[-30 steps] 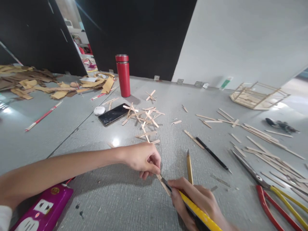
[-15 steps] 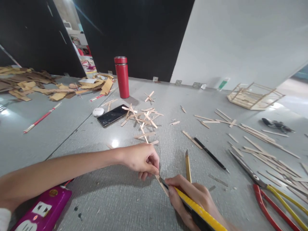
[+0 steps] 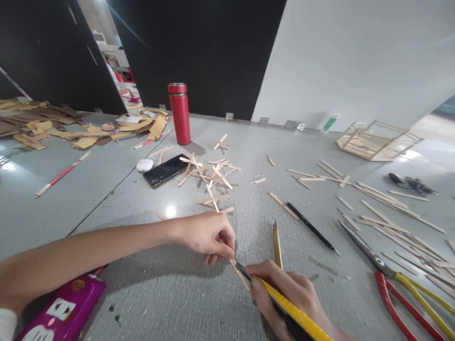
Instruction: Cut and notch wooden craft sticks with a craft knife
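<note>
My left hand (image 3: 213,237) is closed, its thumb and fingers pinching a thin wooden craft stick (image 3: 240,274) against the grey tabletop. Wrapped round a yellow and black utility knife (image 3: 284,303), my right hand (image 3: 289,289) holds the blade on the stick, close to my left fingertips. The stick points toward me, and its far end is hidden under the left hand. Just beyond that hand lie several joined or crossed craft sticks (image 3: 215,196). A second yellow cutter-like tool (image 3: 277,244) lies partly behind my right hand.
Red-and-yellow-handled snips (image 3: 386,270) and scattered sticks (image 3: 394,227) lie right, near a black pen (image 3: 313,228). A phone (image 3: 167,170), red flask (image 3: 179,113) and cardboard scraps (image 3: 88,135) are further back. A purple case (image 3: 67,308) sits under my left forearm; a stick frame (image 3: 378,142) stands back right.
My right hand and the knife have shifted very slightly, the blade staying on the stick. My left hand keeps its pinch in the same place.
</note>
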A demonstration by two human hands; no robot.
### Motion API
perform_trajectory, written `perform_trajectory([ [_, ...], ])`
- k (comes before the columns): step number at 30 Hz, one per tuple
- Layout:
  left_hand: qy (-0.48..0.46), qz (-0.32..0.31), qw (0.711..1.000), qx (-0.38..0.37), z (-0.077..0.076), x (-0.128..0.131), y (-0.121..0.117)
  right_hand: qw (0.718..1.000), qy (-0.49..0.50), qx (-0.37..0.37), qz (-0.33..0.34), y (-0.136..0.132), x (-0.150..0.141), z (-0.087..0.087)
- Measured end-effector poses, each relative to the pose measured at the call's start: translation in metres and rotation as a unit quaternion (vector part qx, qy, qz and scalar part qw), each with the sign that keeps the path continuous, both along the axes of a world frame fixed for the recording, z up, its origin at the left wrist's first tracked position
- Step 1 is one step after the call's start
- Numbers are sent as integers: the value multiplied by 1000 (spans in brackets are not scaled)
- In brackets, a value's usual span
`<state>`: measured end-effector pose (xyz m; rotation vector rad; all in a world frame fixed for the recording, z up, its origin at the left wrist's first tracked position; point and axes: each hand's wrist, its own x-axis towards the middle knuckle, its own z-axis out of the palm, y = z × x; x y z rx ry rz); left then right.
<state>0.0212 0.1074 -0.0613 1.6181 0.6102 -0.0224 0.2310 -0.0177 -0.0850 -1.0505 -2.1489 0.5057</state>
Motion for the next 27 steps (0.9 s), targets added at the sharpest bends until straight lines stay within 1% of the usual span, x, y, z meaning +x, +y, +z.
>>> perform_trajectory([
  [5,-3,2,1000,1,-4,-1,0,1000,-2,3,18,-1,-3,0],
  [7,-6,3,1000,6,-6,-1,0,1000,11,-2,13,-3,-2,0],
  [9,-13,11,1000,24,-5,-1,-1,999,40,-9,-18,-5,1,2],
  [10,-18,23,999,43,-2,-1,-2,997,65,-11,-46,-6,3,3],
  [12,-37,64,993,96,10,-1,-6,986,121,-16,-116,-5,7,7],
  [13,-51,94,986,130,18,-1,-9,978,145,-21,-148,-3,9,11],
  [15,-81,148,970,176,37,-2,-16,965,174,-33,-194,2,11,21],
  [17,-107,178,956,205,55,-4,-26,957,189,-76,-206,6,11,36],
  [18,-122,187,951,214,62,-6,-31,951,202,-114,-202,6,11,45],
  [20,-169,193,935,244,74,-8,-41,916,259,-256,-165,4,9,64],
  [22,-206,185,916,292,80,-11,-51,881,304,-341,-123,-1,5,83],
  [23,-219,181,903,323,82,-12,-55,869,323,-359,-110,-5,3,91],
  [25,-243,175,875,380,83,-13,-62,855,349,-369,-105,-11,-1,106],
  [27,-260,166,854,419,83,-13,-69,851,349,-373,-126,-16,-3,119],
])
